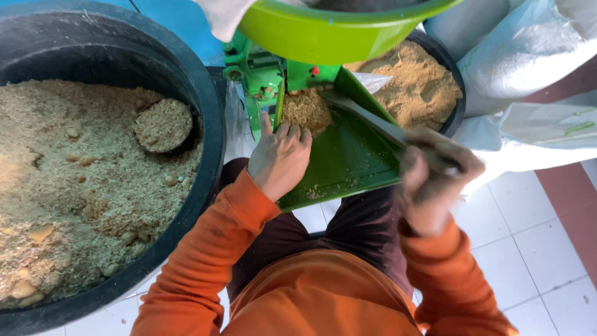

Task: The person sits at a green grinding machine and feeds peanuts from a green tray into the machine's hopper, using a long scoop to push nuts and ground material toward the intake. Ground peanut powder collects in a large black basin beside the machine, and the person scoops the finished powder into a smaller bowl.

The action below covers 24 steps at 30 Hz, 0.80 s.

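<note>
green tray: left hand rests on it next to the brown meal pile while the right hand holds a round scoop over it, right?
Not quite. The head view shows the right hand gripping a long flat tool, not a round scoop. The left hand does rest on the green tray beside the meal pile.

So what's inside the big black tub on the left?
The black tub holds coarse tan meal with some pale lumps. A small round scoop, itself full of meal, sits half-sunk near the rim. The tub's bottom is covered by the meal.

A tub [208,124] stands left of the chute [348,155], a basin [451,68] behind it, sacks [528,56] right.
</note>
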Available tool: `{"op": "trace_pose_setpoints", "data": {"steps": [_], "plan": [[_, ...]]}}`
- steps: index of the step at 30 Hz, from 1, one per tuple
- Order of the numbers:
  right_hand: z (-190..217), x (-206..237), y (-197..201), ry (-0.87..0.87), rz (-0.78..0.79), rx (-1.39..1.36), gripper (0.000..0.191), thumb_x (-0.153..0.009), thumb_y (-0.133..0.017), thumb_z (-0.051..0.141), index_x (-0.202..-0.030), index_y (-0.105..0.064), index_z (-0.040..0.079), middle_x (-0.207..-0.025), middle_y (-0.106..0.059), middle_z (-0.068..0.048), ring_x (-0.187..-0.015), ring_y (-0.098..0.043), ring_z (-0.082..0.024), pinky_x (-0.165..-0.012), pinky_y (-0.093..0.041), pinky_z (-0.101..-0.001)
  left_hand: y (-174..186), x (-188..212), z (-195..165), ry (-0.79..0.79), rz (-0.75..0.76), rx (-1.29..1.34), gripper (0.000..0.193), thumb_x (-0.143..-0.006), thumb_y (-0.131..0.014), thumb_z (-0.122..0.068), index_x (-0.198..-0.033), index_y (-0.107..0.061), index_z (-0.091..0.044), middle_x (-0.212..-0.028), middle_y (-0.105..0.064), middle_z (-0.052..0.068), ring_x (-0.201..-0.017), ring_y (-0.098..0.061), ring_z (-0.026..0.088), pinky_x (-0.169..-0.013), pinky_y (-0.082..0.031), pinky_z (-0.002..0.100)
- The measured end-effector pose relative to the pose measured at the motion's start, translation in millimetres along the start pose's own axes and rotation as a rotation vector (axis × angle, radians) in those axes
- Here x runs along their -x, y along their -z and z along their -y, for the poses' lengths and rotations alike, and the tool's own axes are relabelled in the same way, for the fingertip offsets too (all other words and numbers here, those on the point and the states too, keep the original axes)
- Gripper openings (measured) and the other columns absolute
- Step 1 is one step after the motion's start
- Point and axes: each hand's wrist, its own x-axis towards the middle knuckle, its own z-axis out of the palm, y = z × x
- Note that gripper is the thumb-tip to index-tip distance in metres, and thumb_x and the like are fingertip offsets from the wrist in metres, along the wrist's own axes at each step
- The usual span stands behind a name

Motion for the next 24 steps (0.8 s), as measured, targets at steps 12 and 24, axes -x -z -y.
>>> {"op": "trace_pose_setpoints", "data": {"steps": [12,24], "plan": [[-4,10,1,-0.044,0.033,-0.079,0.034,-0.116,-0.055,0.003,-0.132,-0.025,0.009,-0.120,-0.066,-0.023,-0.082,-0.066,-0.016,-0.077,-0.054,-0.0235,-1,1,0,-0.006,-0.016,0.026,0.031,-0.086,-0.060,-0.016,-0.112,-0.071,-0.003,-0.089,-0.071,0.010,-0.096,-0.068,0.029,-0.105,-0.037,0.069],[-4,14,-7,-0.052,0.032,-0.122,0.033,-0.114,-0.056,0.001,-0.129,-0.027,0.007,-0.122,-0.064,-0.027,-0.088,-0.068,-0.019,-0.079,-0.057,-0.0255,1,0,0,-0.005,0.029,0.000,0.029,-0.091,-0.060,-0.018,-0.113,-0.072,-0.004,-0.091,-0.071,0.009,-0.096,-0.067,0.027,-0.107,-0.036,0.069]]}}
